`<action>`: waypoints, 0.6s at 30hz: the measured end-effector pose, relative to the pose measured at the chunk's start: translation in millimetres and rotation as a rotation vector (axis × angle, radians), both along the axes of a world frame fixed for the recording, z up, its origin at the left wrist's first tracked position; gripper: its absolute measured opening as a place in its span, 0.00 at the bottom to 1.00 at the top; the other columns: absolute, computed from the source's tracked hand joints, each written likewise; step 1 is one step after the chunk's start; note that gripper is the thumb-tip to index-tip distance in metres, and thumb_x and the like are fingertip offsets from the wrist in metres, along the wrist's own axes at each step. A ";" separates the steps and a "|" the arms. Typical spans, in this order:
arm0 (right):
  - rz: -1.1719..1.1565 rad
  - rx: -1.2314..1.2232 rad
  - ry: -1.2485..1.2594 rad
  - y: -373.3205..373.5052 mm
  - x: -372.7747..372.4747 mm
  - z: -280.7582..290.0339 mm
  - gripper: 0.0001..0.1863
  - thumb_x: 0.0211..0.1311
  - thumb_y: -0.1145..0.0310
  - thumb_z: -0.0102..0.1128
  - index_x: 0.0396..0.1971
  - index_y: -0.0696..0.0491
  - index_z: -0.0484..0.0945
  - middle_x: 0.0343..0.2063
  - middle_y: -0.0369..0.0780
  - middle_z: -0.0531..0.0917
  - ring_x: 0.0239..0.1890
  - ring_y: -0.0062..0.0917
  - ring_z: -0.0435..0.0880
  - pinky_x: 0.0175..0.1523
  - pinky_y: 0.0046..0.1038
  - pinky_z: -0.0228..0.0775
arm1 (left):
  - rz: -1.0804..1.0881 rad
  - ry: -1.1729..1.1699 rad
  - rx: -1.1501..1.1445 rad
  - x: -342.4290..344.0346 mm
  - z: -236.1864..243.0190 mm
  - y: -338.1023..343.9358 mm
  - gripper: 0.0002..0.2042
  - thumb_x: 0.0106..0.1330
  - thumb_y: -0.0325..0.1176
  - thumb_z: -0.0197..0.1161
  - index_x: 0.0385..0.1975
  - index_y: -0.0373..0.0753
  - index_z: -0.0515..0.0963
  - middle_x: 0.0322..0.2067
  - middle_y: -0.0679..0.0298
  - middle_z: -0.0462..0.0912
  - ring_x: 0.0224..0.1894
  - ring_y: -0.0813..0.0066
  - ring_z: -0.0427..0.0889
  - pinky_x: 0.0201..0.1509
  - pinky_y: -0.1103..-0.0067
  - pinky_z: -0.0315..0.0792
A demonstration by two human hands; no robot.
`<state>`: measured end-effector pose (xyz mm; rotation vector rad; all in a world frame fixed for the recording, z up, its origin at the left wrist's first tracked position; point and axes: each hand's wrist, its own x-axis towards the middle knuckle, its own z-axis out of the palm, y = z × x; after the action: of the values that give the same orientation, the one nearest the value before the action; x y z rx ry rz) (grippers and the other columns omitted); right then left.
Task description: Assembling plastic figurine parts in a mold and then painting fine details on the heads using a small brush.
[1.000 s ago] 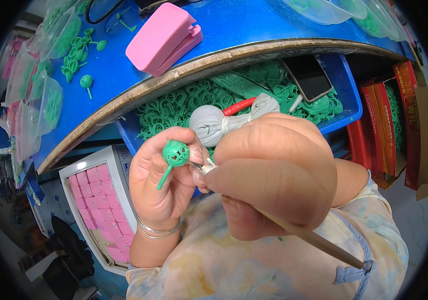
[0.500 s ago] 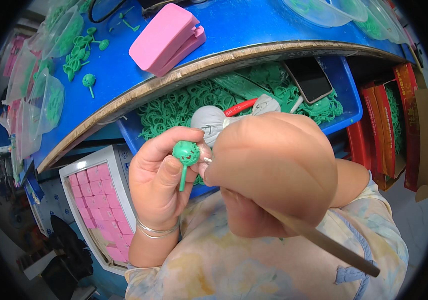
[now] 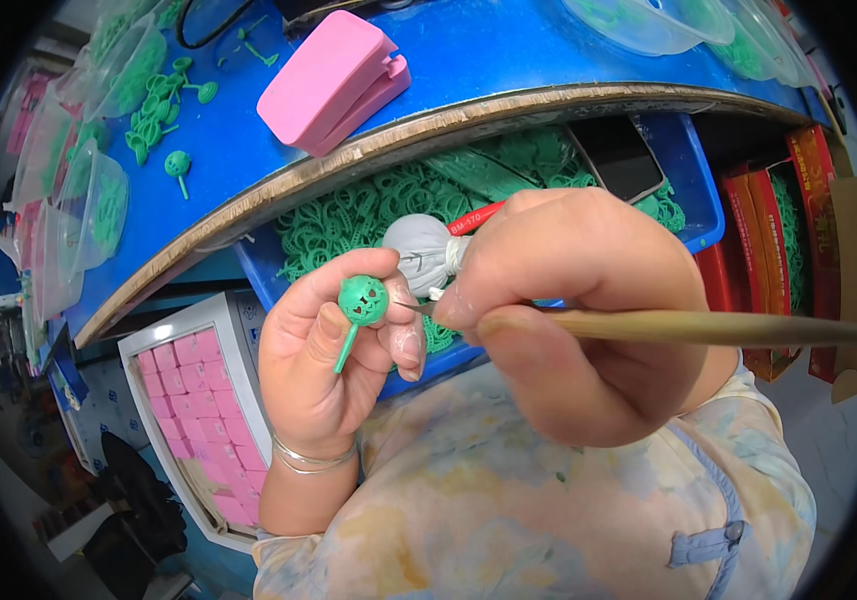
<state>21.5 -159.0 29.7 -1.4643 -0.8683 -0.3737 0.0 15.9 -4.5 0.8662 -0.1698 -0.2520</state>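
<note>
My left hand (image 3: 310,345), with bracelets at its wrist, pinches a small green ball on a stem (image 3: 362,300) between thumb and fingers. Dark cut-out marks like a little face show on the ball, and its stem points down. In my right hand (image 3: 598,255) is a wooden-handled tool (image 3: 638,326) with a thin metal tip. That tip ends close to the ball's right side, by the left fingertips; whether it touches, I cannot tell. A grey cloth bundle (image 3: 418,247), tied at its neck, lies just beyond both hands.
Under the hands a blue tray (image 3: 703,205) holds many green pieces, a phone (image 3: 613,158) and a red-handled thing (image 3: 475,217). Pink blocks (image 3: 328,85) and loose green pieces (image 3: 153,115) lie on the blue tabletop (image 3: 218,165). Pink squares (image 3: 193,385) fill a framed box at left.
My right hand has dropped lower and turned, so the tool's handle now points right instead of toward me. The ball has shifted slightly left and up and tilted in my left fingers.
</note>
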 end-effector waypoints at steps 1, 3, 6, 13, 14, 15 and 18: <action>0.033 0.029 0.043 0.8 0.1 -1.7 0.06 0.52 0.79 0.48 0.30 0.65 0.70 0.19 0.41 0.75 0.17 0.20 0.70 0.22 0.20 0.62 | -0.029 0.034 -0.043 0.7 -1.2 1.3 0.20 0.62 0.37 0.53 0.47 0.24 0.66 0.32 0.53 0.76 0.27 0.69 0.76 0.26 0.78 0.72; 0.118 0.023 0.122 -1.5 -1.9 -0.8 0.06 0.53 0.79 0.48 0.31 0.66 0.70 0.21 0.42 0.76 0.18 0.20 0.72 0.23 0.20 0.64 | -0.021 0.036 -0.039 -0.1 -1.4 2.3 0.21 0.63 0.37 0.52 0.47 0.24 0.65 0.32 0.53 0.76 0.27 0.68 0.76 0.26 0.78 0.72; 0.181 0.053 0.155 3.0 -1.5 -6.5 0.06 0.54 0.81 0.48 0.32 0.67 0.70 0.23 0.44 0.77 0.21 0.22 0.75 0.25 0.20 0.68 | -0.027 0.043 -0.043 -1.0 -1.0 1.9 0.21 0.63 0.37 0.52 0.47 0.23 0.64 0.33 0.52 0.76 0.27 0.68 0.77 0.26 0.77 0.73; 0.130 0.080 0.068 4.3 -0.9 -8.8 0.07 0.53 0.81 0.52 0.32 0.67 0.71 0.23 0.45 0.78 0.24 0.25 0.79 0.29 0.22 0.73 | -0.042 0.043 -0.040 -0.2 -1.5 2.2 0.22 0.63 0.37 0.52 0.48 0.23 0.64 0.34 0.52 0.76 0.27 0.67 0.77 0.26 0.77 0.73; 0.130 0.079 0.067 5.0 -1.6 -9.0 0.07 0.53 0.81 0.52 0.32 0.67 0.71 0.23 0.45 0.78 0.24 0.25 0.79 0.29 0.22 0.73 | -0.042 0.041 -0.040 -0.8 -1.4 2.3 0.22 0.63 0.37 0.52 0.48 0.23 0.64 0.34 0.52 0.76 0.27 0.67 0.77 0.26 0.77 0.73; 0.124 0.101 0.066 6.5 -2.5 -9.3 0.07 0.53 0.80 0.52 0.32 0.67 0.71 0.23 0.45 0.78 0.24 0.25 0.79 0.29 0.22 0.73 | -0.040 0.035 -0.038 -1.7 -1.3 2.4 0.22 0.63 0.37 0.52 0.48 0.23 0.64 0.34 0.52 0.76 0.27 0.67 0.78 0.26 0.77 0.73; 0.110 0.131 0.058 8.2 -1.0 -11.6 0.07 0.53 0.80 0.53 0.32 0.67 0.71 0.22 0.45 0.78 0.24 0.25 0.79 0.28 0.22 0.73 | -0.043 0.044 -0.048 -1.1 -0.7 0.8 0.22 0.63 0.37 0.52 0.48 0.23 0.64 0.34 0.52 0.76 0.27 0.67 0.78 0.27 0.77 0.73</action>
<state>20.5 -150.8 18.1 -1.2953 -0.8580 -0.2993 -1.1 16.7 -5.2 0.8091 -0.1528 -0.3063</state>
